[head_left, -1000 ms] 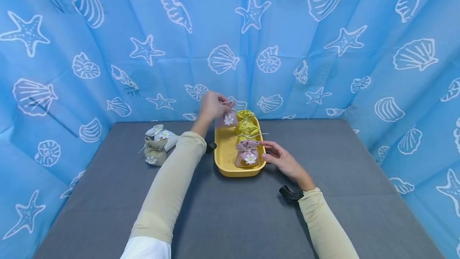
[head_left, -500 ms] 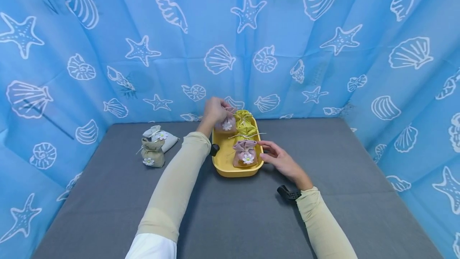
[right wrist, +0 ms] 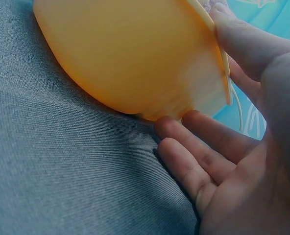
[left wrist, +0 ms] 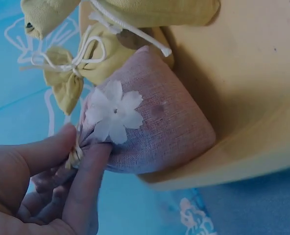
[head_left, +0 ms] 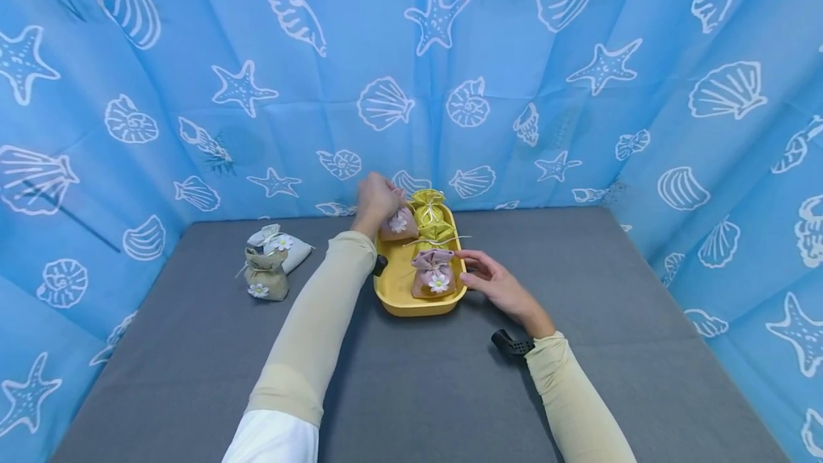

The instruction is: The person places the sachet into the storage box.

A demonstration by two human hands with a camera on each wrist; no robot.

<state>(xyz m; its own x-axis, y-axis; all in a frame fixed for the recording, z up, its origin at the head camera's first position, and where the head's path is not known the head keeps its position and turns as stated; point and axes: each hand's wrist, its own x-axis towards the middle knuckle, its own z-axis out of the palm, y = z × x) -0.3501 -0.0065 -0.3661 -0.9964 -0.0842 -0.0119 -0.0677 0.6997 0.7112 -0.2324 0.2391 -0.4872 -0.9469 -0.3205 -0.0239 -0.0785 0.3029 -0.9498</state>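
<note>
With thumb and fingertips, my left hand pinches the gathered neck of a pink drawstring pouch bearing a white flower. This pouch is at the far left end of a yellow tray; whether it rests on the bottom is unclear. Two yellow pouches stand beside it along the right side, and another pink pouch stands at the near end. Against the tray's right side lies my right hand, its thumb at the rim and its fingers loosely extended by the outer wall.
On the left of the grey table stands an olive-beige pouch with a flower. A whitish pouch lies behind it. A blue shell-patterned curtain borders the table at the back and sides.
My left hand has lowered the pink pouch into the far left end of the tray and still holds its neck. The right hand stays at the tray's side. The head view shifts slightly.
</note>
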